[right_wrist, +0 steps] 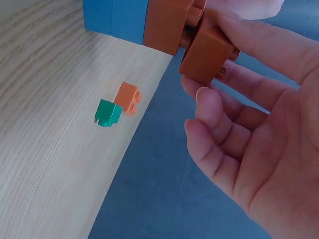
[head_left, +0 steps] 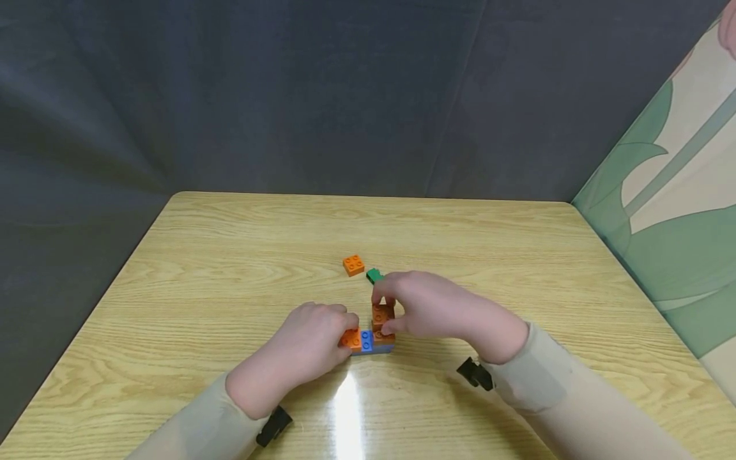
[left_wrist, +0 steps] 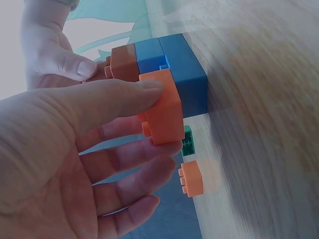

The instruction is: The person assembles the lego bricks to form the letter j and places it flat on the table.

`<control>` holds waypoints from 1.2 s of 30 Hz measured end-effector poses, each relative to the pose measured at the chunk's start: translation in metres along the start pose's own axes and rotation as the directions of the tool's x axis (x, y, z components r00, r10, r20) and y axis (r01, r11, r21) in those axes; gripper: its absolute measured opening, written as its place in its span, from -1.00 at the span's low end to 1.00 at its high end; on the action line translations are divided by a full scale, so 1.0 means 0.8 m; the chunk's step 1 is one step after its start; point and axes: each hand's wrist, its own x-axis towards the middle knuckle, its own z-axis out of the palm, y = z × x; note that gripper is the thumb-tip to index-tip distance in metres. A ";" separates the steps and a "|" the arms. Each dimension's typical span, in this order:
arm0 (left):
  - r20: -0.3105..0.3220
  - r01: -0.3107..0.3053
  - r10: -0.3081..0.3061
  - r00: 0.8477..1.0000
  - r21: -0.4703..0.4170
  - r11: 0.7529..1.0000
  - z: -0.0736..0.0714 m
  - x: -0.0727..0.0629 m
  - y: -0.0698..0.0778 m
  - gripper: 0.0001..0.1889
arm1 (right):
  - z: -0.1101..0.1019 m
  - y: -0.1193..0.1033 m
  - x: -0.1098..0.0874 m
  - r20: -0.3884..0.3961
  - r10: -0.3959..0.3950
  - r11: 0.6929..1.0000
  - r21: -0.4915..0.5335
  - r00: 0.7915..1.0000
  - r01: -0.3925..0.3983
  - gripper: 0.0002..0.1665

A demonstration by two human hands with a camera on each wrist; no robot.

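Observation:
Low at the front middle of the table, blue bricks (left_wrist: 187, 74) are stacked, with a brown brick (right_wrist: 168, 22) on top at the right end. My right hand (head_left: 431, 306) pinches a second brown brick (right_wrist: 207, 52) between thumb and fingers. This brick sits tilted over the lower brown one, whose studs show in the gap in the right wrist view. My left hand (head_left: 313, 338) grips an orange brick (left_wrist: 167, 107) at the stack's left end, thumb on its near side and fingers behind. Blue studs show between the orange and brown bricks in the head view.
Behind the stack lie a loose orange brick (head_left: 353, 265) and a small green brick (head_left: 374, 275), partly hidden by my right hand in the head view. A dark curtain (head_left: 322, 96) hangs behind the wooden table (head_left: 230, 243); a leaf-patterned cloth (head_left: 678, 191) is at the right.

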 end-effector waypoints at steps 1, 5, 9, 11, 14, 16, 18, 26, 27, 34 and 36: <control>0.001 0.000 0.000 1.000 0.000 1.000 0.000 0.000 0.000 -0.77 | 0.000 0.000 -0.001 0.003 0.000 1.000 0.000 1.000 0.000 -0.74; 0.004 0.002 -0.002 1.000 0.001 1.000 0.000 0.000 0.000 -0.78 | 0.001 -0.003 -0.004 0.012 -0.010 1.000 0.017 1.000 0.010 -0.74; 0.004 0.003 -0.003 1.000 -0.004 1.000 -0.001 0.000 0.001 -0.77 | 0.001 -0.004 -0.006 0.016 -0.027 0.999 0.021 1.000 0.027 -0.73; 0.002 0.003 -0.003 1.000 -0.007 1.000 0.000 0.000 0.001 -0.77 | 0.002 -0.004 -0.007 0.016 -0.031 0.999 0.014 0.999 0.031 -0.72; 0.000 0.002 -0.002 1.000 -0.007 1.000 0.000 0.000 0.000 -0.77 | 0.002 -0.004 -0.008 0.014 -0.031 1.000 0.000 0.999 0.031 -0.71; 0.000 0.003 -0.003 1.000 -0.005 1.000 0.001 0.000 0.000 -0.77 | 0.003 -0.004 -0.008 0.009 -0.032 0.999 -0.004 0.999 0.032 -0.71; 0.005 0.007 -0.007 1.000 -0.004 1.000 0.001 0.001 -0.001 -0.77 | 0.004 -0.004 -0.009 0.004 -0.033 0.999 -0.006 0.999 0.033 -0.71; 0.005 0.012 -0.012 1.000 -0.016 1.000 0.001 0.001 -0.001 -0.77 | 0.008 -0.005 -0.010 -0.035 -0.055 0.998 -0.043 0.998 0.053 -0.71; 0.002 0.011 -0.011 1.000 -0.017 1.000 0.001 0.000 0.000 -0.77 | 0.008 -0.006 -0.010 -0.039 -0.055 0.997 -0.050 0.998 0.053 -0.71; 0.001 0.014 -0.014 1.000 -0.011 1.000 0.001 0.001 0.000 -0.77 | 0.010 -0.008 -0.012 -0.055 -0.075 0.994 -0.078 0.996 0.070 -0.69; 0.001 0.016 -0.016 1.000 -0.007 1.000 0.001 0.001 0.000 -0.76 | 0.010 -0.008 -0.012 -0.057 -0.080 0.994 -0.076 0.995 0.076 -0.68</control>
